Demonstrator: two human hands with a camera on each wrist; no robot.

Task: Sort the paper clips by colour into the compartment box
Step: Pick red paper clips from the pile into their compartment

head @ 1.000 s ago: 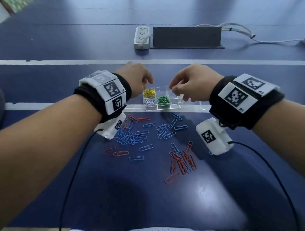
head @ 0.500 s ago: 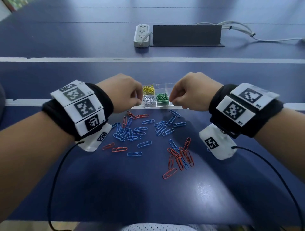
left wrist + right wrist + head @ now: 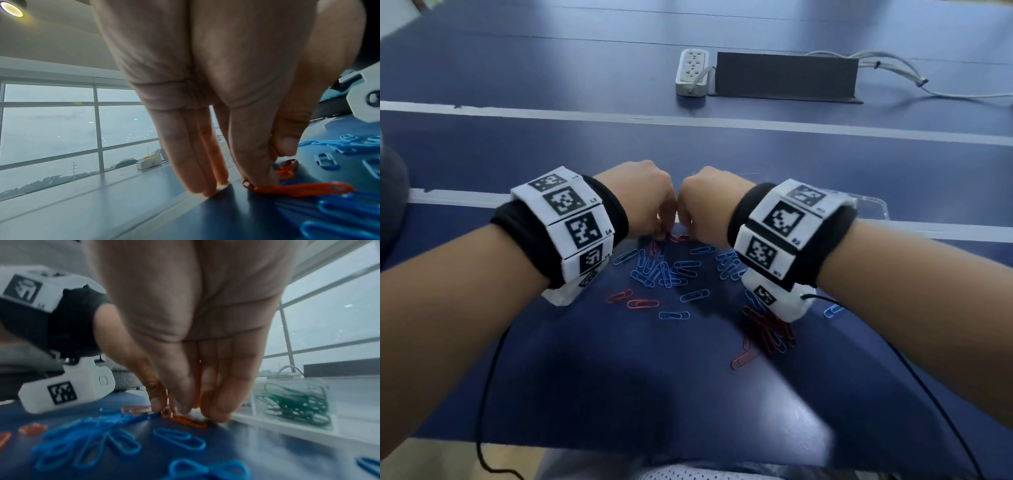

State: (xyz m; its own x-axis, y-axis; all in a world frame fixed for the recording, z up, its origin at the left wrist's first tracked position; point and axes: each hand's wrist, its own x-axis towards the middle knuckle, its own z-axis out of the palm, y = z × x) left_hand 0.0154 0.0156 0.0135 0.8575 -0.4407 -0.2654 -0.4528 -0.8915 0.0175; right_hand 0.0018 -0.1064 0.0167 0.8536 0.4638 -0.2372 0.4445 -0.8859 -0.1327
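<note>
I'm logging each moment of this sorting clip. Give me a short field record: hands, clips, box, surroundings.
left hand: fingertips down on the table, thumb and finger closing on an orange clip
right hand: fingertips down at another orange clip, full grip unclear
loose clips: blue clips and orange ones scattered on the table
box: clear, green clips in one compartment; mostly hidden behind the hands in the head view
background: power strip
</note>
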